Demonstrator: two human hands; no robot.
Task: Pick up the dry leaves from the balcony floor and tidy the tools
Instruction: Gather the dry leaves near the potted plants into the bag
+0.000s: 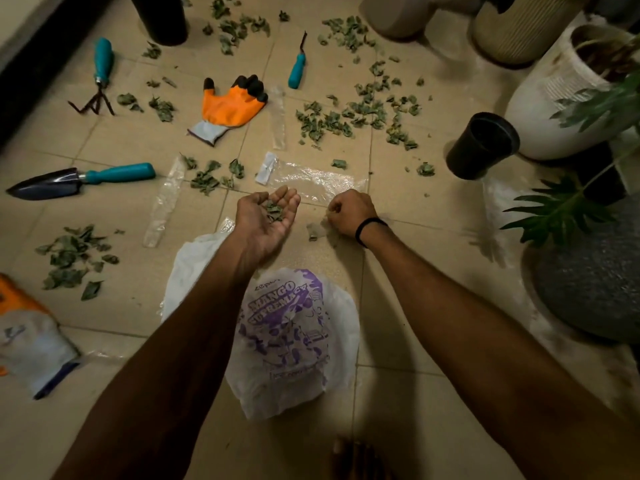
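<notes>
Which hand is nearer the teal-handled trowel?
Left. The left hand, cupping dry leaves, is right of the trowel; the right hand, pinching a leaf, is farther right.

1. Left hand (268, 220), centre of the frame: bare from the fingertips to the wrist.
2. Left forearm (180, 341), lower left of the frame: bare along its whole visible length, as far as the bottom edge.
3. Right hand (349, 211), just right of centre: bare, its back and knuckles towards the camera.
4. Wristband (367, 226): a thin, plain black band, lying snug round the right wrist; the only item worn that shows.
5. Right forearm (467, 306), lower right of the frame: bare to the frame's edge.
6. Blurred shape (356, 459), bottom centre: small rounded forms, possibly bare toes; too blurred to tell.
</notes>
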